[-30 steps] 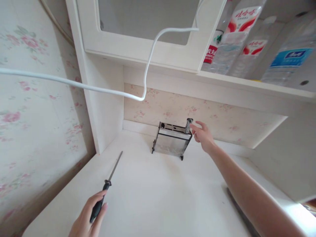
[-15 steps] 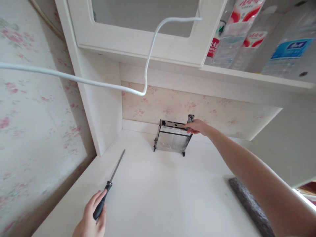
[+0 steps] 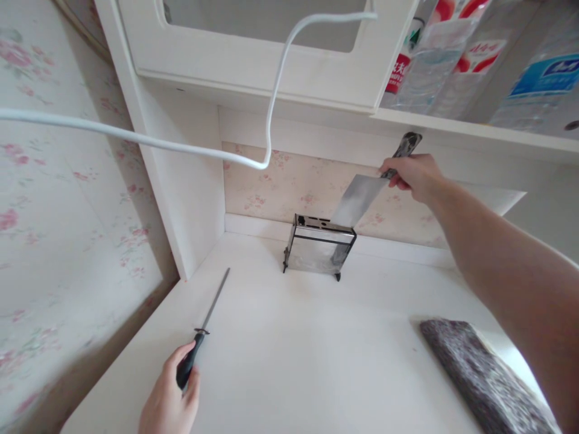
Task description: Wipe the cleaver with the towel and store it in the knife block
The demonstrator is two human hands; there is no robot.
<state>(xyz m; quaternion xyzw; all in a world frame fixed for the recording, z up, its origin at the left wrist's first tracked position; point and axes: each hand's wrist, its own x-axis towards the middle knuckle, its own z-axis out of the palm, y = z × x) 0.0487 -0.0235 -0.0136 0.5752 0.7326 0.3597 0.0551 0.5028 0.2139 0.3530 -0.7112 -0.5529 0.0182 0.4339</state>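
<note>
While closed around the handle (image 3: pixel 408 145), held a cleaver (image 3: pixel 358 198) aslant in the right hand (image 3: pixel 415 172), partly out of the knife block (image 3: pixel 312 253) on the table (image 3: pixel 289 349); held a sharpening steel (image 3: pixel 201 331) in the closed left hand (image 3: pixel 169 392). Probably handled stiff, weighty, sharp, best gripped by that handle. Stood farther out than half a second earlier.

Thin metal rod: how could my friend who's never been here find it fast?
Find the white counter, then its left side, near the flowery wall. There the left hand grips a black handle, and the rod points away from it. It's skinny, unlike the wide-bladed knife in the right hand.
</note>
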